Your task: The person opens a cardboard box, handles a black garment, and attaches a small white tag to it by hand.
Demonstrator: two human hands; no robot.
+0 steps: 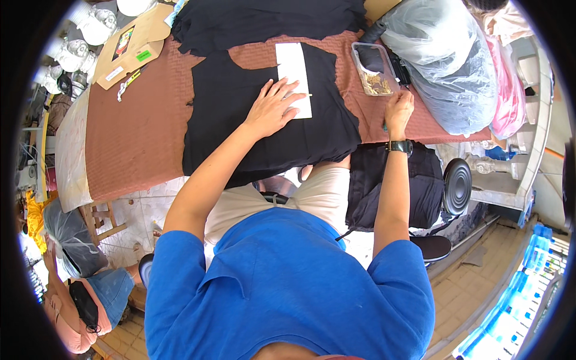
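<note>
My left hand [274, 111] lies flat with fingers spread on a white card strip [294, 66]. Under the strip is a cut piece of black fabric [228, 126], spread on the table and hanging over its near edge. A small pale bit pokes out at the strip's right side. To the right, my right hand [398, 113] is closed in a pinch above the brown table cover; what it holds, if anything, is too small to make out. Just beyond it sits a clear plastic box [393, 84] with small gold-coloured pieces inside.
More black fabric [270, 21] lies at the far side. Large filled plastic bags [450, 66] stand right of the box. A cardboard box [135, 45] and a yellow cutter [129, 84] are at the far left. Another person [90, 300] sits at lower left.
</note>
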